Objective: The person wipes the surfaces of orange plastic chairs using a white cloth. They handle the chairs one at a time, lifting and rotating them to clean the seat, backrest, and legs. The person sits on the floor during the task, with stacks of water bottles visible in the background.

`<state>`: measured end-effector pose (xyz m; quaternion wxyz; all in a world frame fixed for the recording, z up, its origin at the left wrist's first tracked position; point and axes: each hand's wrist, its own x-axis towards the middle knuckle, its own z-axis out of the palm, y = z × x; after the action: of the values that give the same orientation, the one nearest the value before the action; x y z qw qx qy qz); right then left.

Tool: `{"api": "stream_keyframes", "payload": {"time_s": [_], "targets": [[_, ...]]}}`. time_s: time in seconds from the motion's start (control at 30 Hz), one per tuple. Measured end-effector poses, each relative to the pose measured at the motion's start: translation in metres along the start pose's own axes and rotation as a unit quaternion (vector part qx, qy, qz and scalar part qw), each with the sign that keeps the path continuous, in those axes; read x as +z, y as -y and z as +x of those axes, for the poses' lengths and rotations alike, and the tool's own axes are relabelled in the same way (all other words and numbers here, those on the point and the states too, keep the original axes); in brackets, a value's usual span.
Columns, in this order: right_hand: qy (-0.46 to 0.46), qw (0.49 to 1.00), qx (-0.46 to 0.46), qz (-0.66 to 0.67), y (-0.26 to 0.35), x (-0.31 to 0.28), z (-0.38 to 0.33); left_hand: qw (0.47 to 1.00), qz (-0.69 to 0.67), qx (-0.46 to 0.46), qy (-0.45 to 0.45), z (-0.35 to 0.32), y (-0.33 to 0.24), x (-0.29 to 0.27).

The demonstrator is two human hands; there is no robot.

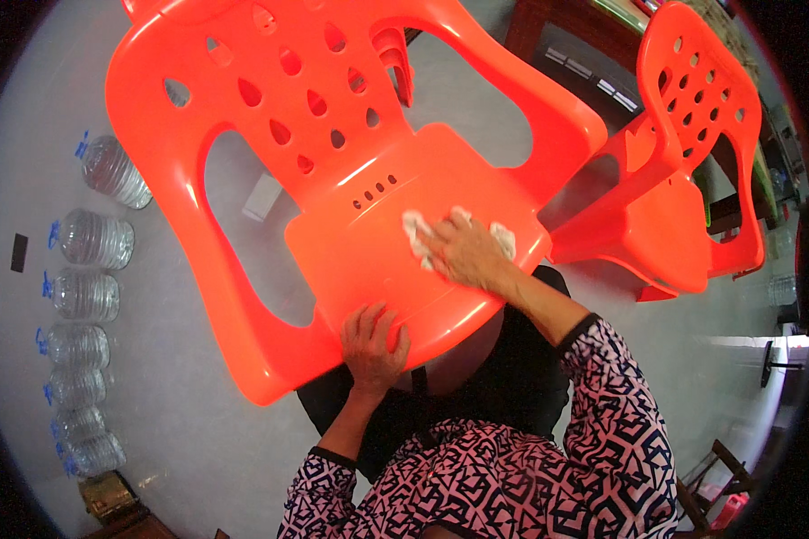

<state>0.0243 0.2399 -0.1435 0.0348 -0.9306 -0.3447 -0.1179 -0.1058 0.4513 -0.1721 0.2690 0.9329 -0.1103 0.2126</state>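
A bright orange plastic armchair [368, 242] stands right in front of me, its backrest pierced with teardrop holes. On its seat, right of the middle, my right hand [466, 253] presses a crumpled white cloth [417, 235]; parts of the cloth stick out on both sides of the fingers. My left hand [373, 349] rests at the seat's front edge by the left armrest, fingers spread over the surface with nothing in them. The thumb side lies close to the rim.
Several large clear water bottles [96, 239] with blue tops line the floor at the left. A second orange chair [665, 225] stands close by on the right. Behind is a dark wooden table [571, 27]. Wooden furniture [121, 503] shows at the lower left.
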Motion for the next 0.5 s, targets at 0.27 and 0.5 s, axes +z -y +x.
{"api": "stream_keyframes", "payload": {"time_s": [0.27, 0.5], "targets": [[-0.021, 0.994, -0.107, 0.017, -0.008, 0.008, -0.002, 1.0, 0.005, -0.001, 0.011, -0.002, 0.0, -0.001], [-0.086, 0.969, 0.172, -0.157, -0.058, 0.041, 0.072, 1.0, -0.007, -0.002, -0.01, -0.002, 0.002, 0.0]]}}
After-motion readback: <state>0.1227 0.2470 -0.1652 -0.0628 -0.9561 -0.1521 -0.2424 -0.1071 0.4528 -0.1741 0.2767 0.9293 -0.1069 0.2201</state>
